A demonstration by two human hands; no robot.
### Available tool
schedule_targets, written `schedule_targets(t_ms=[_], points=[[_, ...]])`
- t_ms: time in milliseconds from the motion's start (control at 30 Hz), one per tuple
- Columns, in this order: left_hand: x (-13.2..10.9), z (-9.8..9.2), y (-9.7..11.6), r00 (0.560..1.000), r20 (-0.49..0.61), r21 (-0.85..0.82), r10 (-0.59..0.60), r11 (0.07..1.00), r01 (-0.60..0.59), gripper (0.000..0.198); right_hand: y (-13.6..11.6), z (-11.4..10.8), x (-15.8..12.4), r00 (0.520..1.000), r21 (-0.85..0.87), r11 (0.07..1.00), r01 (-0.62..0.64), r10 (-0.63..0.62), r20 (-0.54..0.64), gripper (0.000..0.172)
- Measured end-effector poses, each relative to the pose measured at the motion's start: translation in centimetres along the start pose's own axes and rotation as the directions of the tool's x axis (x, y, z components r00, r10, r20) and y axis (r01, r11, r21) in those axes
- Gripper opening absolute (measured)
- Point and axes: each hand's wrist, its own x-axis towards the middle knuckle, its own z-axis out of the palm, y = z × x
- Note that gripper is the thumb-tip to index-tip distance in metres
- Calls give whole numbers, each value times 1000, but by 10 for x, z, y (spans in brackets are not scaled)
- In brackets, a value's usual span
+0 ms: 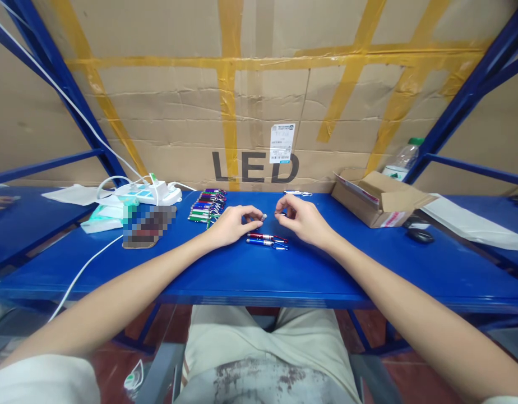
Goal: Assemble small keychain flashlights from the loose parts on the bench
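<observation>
My left hand [234,225] is closed in a pinch, with a small silvery piece [264,216] showing at its fingertips. Opposite it, across a small gap, my right hand [301,216] has its fingers curled together; whatever they hold is mostly hidden. Just below the hands lie a red pen-shaped metal keychain [259,236] and a blue pen-shaped metal keychain [259,243], side by side with their clips to the right. Left of my left hand, several similar keychains [204,206] in green, red, blue and silver form a column. Another keychain [297,193] lies behind my right hand.
The blue table [259,280] has a cardboard wall behind it. At the left are a white power strip [158,192], a tissue pack [110,213] and a blurred-out item [149,227]. On the right stand an open cardboard box [368,205], a bottle [404,157] and a black mouse [421,235].
</observation>
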Motion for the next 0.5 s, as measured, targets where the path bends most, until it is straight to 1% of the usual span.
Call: schedule_targets(t_ms=[67,167,500], points=[[0,0,1,1000,9,25,6,1000,-6,29,-5,0,-1,999,56,997,43,-41,-35,7],[-1,0,3,1000,16,44,15,999,-16,27,-11,0,-3,997,87,993,74,-71,-36,9],[-1,1,5,999,13,52,30,998,-31,25,-12,2,-5,992,27,991,128,-129,12,6]])
